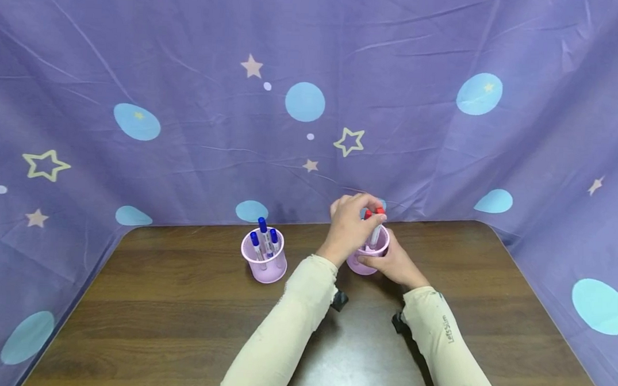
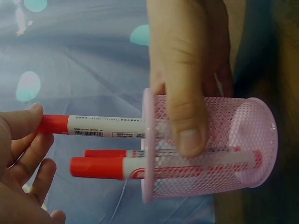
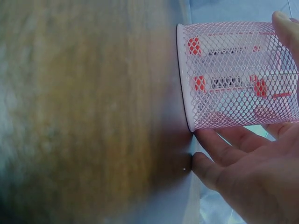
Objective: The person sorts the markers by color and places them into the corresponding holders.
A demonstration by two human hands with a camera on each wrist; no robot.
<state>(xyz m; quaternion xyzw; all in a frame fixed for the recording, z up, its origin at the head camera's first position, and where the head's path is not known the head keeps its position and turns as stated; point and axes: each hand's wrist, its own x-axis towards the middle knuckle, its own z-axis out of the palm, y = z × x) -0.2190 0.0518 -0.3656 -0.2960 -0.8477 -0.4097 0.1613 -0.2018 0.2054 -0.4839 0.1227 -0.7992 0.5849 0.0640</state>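
Observation:
A pink mesh cup [image 1: 364, 265] stands on the wooden table [image 1: 179, 314] near its far edge. My right hand [image 1: 395, 266] grips its side; in the left wrist view its thumb lies across the cup's mesh [image 2: 233, 135]. My left hand [image 1: 351, 225] is above the cup and pinches the red cap of a red-capped marker [image 2: 107, 127] that sticks partly out of the rim. Two more red-capped markers [image 2: 98, 168] lie inside. In the right wrist view the cup [image 3: 233, 79] shows from its base side, with my right hand [image 3: 243, 177] curled round it.
A second pink mesh cup [image 1: 264, 263] holding three blue-capped markers [image 1: 263, 237] stands left of the hands. A purple cloth with stars and dots [image 1: 313, 101] hangs behind and beside the table. Bare wood lies in front of both cups.

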